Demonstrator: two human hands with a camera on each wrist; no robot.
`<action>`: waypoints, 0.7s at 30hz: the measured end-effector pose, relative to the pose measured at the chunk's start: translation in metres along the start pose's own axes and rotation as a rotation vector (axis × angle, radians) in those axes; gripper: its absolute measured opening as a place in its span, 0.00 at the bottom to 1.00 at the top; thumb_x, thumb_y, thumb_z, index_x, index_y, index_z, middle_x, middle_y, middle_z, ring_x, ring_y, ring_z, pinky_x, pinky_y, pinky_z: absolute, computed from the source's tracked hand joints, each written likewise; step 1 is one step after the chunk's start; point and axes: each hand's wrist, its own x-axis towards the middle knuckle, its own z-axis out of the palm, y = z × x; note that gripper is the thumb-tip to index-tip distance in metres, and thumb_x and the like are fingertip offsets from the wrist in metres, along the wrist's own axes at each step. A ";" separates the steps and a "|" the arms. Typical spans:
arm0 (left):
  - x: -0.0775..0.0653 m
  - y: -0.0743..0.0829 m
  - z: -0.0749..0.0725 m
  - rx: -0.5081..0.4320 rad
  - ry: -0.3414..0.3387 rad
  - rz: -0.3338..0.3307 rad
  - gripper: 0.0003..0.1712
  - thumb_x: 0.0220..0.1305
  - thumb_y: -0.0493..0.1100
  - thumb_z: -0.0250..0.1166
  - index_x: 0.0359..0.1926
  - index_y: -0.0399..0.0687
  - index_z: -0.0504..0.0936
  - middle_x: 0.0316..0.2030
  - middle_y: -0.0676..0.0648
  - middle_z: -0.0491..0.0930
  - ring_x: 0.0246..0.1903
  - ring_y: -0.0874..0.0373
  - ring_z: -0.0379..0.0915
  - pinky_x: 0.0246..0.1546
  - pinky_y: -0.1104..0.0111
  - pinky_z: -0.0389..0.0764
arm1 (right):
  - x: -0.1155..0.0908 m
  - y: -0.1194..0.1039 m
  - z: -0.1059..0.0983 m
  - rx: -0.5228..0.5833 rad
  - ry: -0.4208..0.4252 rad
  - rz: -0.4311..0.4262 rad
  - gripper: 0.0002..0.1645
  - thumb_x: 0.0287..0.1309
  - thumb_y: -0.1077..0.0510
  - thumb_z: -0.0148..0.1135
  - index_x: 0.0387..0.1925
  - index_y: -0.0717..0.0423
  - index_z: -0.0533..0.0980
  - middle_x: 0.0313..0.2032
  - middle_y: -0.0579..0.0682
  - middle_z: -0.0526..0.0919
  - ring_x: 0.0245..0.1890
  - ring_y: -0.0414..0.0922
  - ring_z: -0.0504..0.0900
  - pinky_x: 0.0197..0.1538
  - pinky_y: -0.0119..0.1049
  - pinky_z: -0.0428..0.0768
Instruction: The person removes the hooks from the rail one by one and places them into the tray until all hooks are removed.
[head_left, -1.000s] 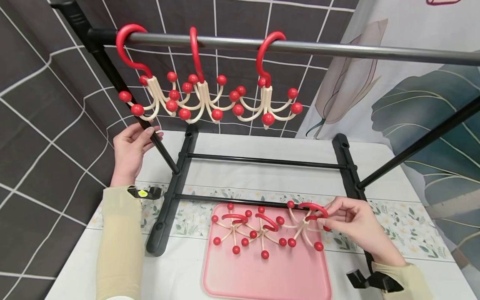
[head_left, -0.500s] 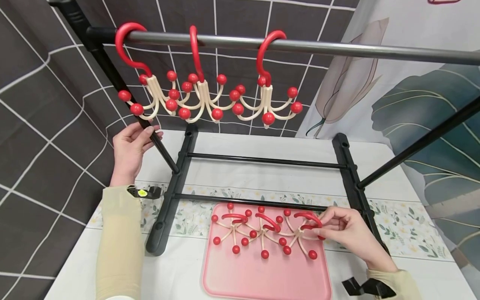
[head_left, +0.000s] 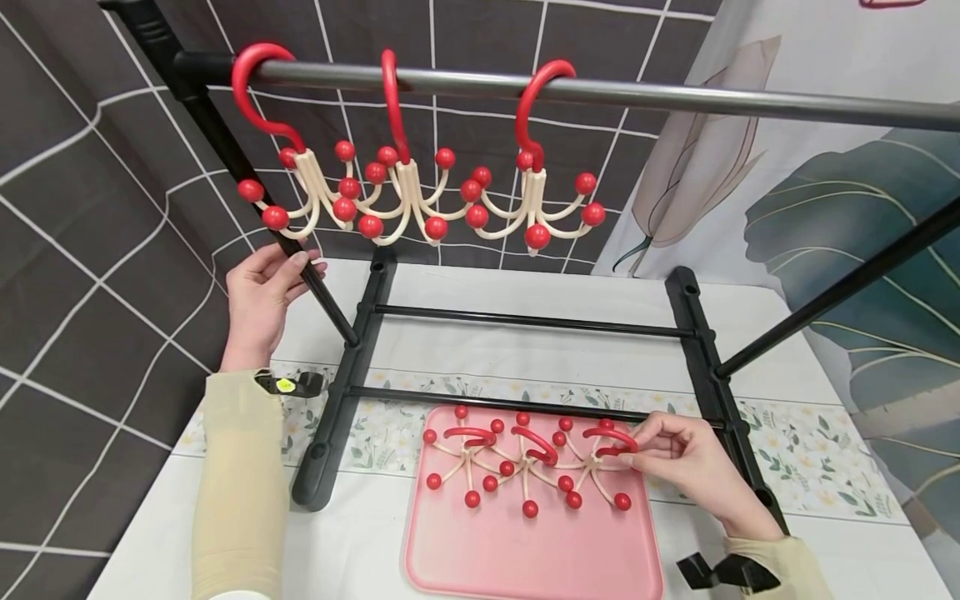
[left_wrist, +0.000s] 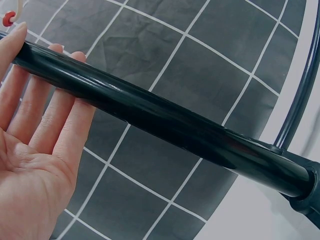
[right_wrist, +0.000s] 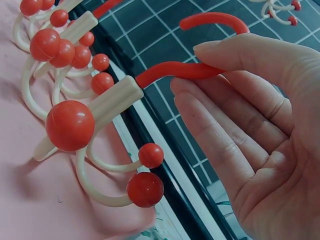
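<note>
My left hand (head_left: 258,308) grips the black side post (head_left: 330,302) of a rack; in the left wrist view the thumb lies in front and the fingers (left_wrist: 65,117) behind. With thumb and fingertips, my right hand (head_left: 690,462) pinches the red hook of a multi-arm hanger (head_left: 596,461). That hanger has cream arms tipped with red balls. It is upright at the right of the pink tray (head_left: 532,558), its arms close over the surface. Two similar hangers, a left one (head_left: 468,452) and a middle one (head_left: 526,461), stand beside it on the tray.
Three more hangers, a left one (head_left: 315,179), a middle one (head_left: 407,187) and a right one (head_left: 533,196), hang from the rack's top bar (head_left: 675,96). Black lower bars and feet rest on the white table (head_left: 525,287). A dark gridded cloth (head_left: 67,350) lines the left and back.
My right hand has moved left and slightly down with the hanger, which now sits further over the tray, closer to the other two. My left hand stays on the post.
</note>
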 end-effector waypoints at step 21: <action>0.001 -0.001 -0.001 -0.012 0.002 -0.004 0.15 0.65 0.31 0.70 0.53 0.31 0.84 0.39 0.40 0.87 0.36 0.53 0.88 0.46 0.66 0.85 | 0.009 -0.013 -0.012 0.090 0.016 -0.109 0.24 0.52 0.82 0.68 0.53 0.77 0.76 0.51 0.63 0.85 0.48 0.53 0.87 0.49 0.47 0.84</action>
